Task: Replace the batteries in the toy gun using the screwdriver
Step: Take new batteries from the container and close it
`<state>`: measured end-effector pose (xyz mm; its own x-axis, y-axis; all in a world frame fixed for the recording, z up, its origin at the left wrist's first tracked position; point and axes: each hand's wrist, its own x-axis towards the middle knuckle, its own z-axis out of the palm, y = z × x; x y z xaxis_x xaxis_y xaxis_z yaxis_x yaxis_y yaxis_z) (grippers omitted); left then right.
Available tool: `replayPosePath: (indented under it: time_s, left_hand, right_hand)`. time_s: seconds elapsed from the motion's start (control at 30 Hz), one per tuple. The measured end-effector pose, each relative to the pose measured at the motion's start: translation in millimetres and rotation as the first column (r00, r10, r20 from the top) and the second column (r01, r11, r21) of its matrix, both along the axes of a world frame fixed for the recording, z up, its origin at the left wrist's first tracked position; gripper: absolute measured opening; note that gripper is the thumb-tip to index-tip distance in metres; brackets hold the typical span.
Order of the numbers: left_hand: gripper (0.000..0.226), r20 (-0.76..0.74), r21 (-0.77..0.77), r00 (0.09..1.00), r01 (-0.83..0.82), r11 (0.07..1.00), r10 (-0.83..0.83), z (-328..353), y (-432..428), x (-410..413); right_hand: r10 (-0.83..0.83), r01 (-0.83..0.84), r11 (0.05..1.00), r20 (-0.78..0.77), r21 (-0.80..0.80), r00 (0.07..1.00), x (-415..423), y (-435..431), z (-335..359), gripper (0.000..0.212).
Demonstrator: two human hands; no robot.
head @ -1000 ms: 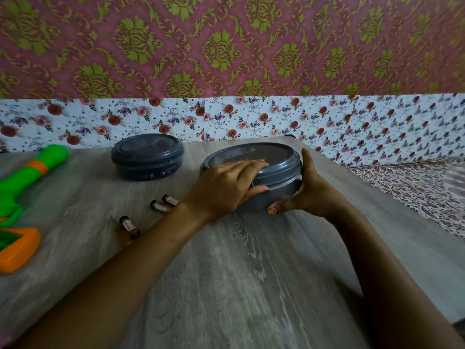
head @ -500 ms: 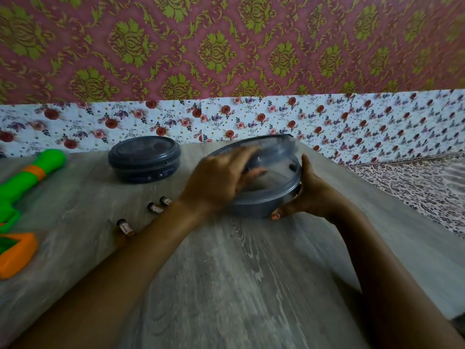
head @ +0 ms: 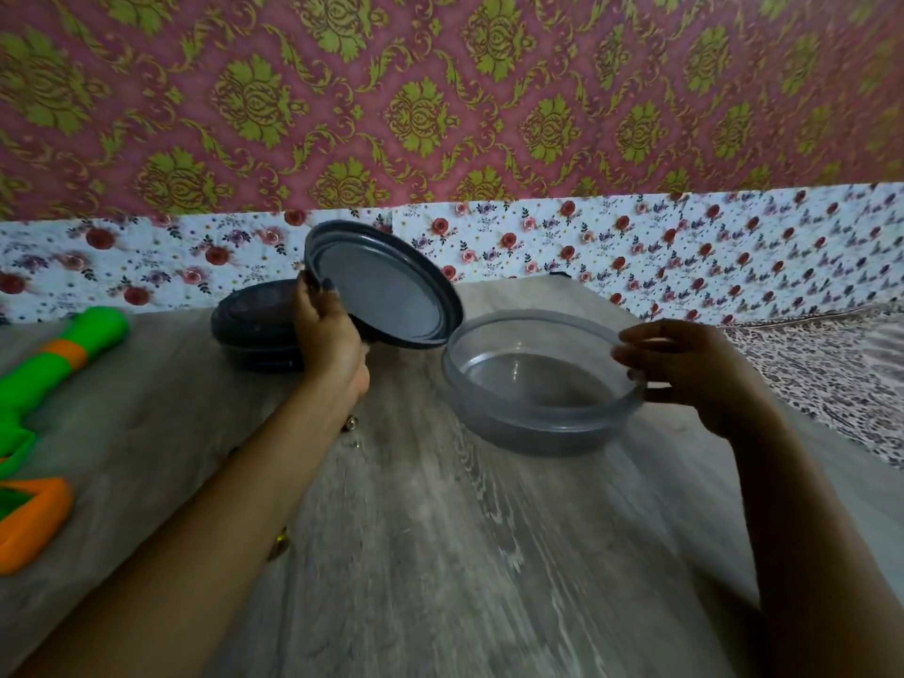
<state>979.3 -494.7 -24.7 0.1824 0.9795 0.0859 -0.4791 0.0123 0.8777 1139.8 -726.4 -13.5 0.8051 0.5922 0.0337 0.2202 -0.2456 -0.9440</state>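
My left hand grips a round grey lid, lifted and tilted on edge above the table. My right hand holds the right rim of an open, translucent grey round container that looks empty. The green and orange toy gun lies at the left edge of the table. Small batteries peek out from under my left forearm, mostly hidden. No screwdriver shows.
A second dark round container with its lid on stands behind my left hand. The grey wood-grain table ends at a floral-papered wall. A patterned cloth lies to the right, past the table edge.
My left hand has pulled the lid off the container and swung it up and to the left. The container now stands open, with my right hand still on its rim.
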Motion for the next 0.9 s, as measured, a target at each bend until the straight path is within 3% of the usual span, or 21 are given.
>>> replayPosePath:
  time_s: [0.1, 0.23, 0.33, 0.47, 0.53, 0.6, 0.63, 0.7, 0.73, 0.8, 0.83, 0.9]
  left_hand:
    - [0.047, 0.022, -0.099, 0.995, 0.103, 0.990, -0.101, -6, 2, 0]
    - [0.050, -0.002, -0.218, 0.980, 0.194, 0.956, -0.199, -16, 4, -2]
    - [0.046, -0.116, -0.220, 0.940, 0.292, 0.931, -0.322, -20, -3, -1]
    - [0.040, -0.263, -0.273, 0.815, 0.450, 0.850, -0.516, -23, -11, 1]
    - [0.043, -0.331, -0.269, 0.771, 0.476, 0.837, -0.545, -18, -9, -1]
    - [0.038, -0.542, -0.162, 0.692, 0.471, 0.867, -0.477, -8, -3, -7]
    - [0.035, -0.727, -0.036, 0.588, 0.483, 0.875, -0.355, -2, 0, -13]
    - [0.031, -0.963, 0.181, 0.269, 0.619, 0.764, 0.011, 9, 7, -28]
    - [0.033, -0.988, 0.149, 0.083, 0.693, 0.705, 0.127, 16, 8, -37]
    - [0.046, -0.950, -0.054, -0.250, 0.726, 0.686, 0.190, 27, 9, -50]
    - [0.050, -0.915, -0.137, -0.357, 0.712, 0.688, 0.188, 29, 8, -54]
    - [0.049, -0.880, -0.181, -0.429, 0.700, 0.691, 0.204, 28, 8, -56]
  right_hand:
    - [-0.102, 0.103, 0.994, -0.035, 0.037, 0.994, 3, 1, -2, 0.027]
    - [-0.194, 0.211, 0.974, 0.164, -0.088, 0.967, 8, 1, -7, 0.022]
    - [-0.206, 0.270, 0.945, 0.303, -0.186, 0.930, 10, -3, -8, 0.016]
    - [-0.151, 0.203, 0.963, 0.270, -0.178, 0.951, 6, -2, -5, 0.013]
    - [-0.121, 0.159, 0.977, 0.239, -0.143, 0.963, 0, 1, -3, 0.018]
    - [-0.089, 0.118, 0.985, 0.219, -0.123, 0.972, -5, 5, -3, 0.019]
    - [-0.069, 0.096, 0.988, 0.212, -0.120, 0.975, -8, 8, -4, 0.017]
    - [-0.023, 0.050, 0.991, 0.211, -0.124, 0.977, -14, 14, -5, 0.013]
    - [-0.004, 0.032, 0.991, 0.215, -0.129, 0.977, -17, 17, -6, 0.014]
    - [0.028, 0.004, 0.991, 0.227, -0.137, 0.974, -23, 22, -8, 0.017]
    - [0.038, -0.006, 0.991, 0.240, -0.134, 0.970, -25, 23, -8, 0.018]
    - [0.046, -0.013, 0.993, 0.276, -0.121, 0.960, -28, 25, -9, 0.019]
